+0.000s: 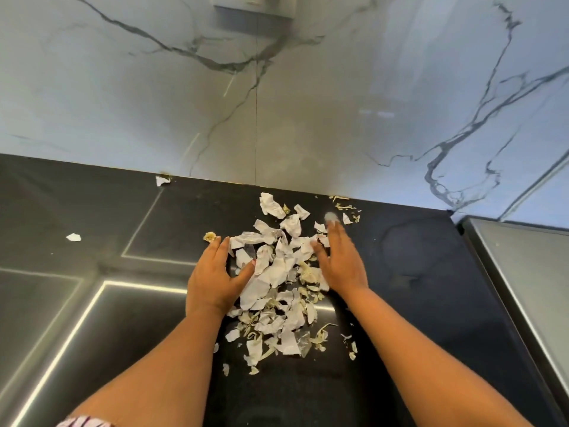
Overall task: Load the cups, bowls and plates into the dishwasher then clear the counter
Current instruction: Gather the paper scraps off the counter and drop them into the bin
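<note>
Torn paper scraps (278,269), heaped on black desk (415,272). Your left hand (215,272) at 9 o'clock, right hand (341,260) at 3 o'clock; fingers (221,246) straight, released.

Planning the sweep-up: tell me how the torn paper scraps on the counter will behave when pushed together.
The paper scraps look thin and crumpled: probably light and floppy, bunching rather than moving together. The glossy counter should let them slide easily. Loose pieces may scatter.

Two hands flank a heap of torn paper on a black counter.
The left hand (215,272) and right hand (341,260) lie flat, fingers straight, on either side of the scraps (277,272); the counter (415,272) meets a marble wall (308,103).
</note>
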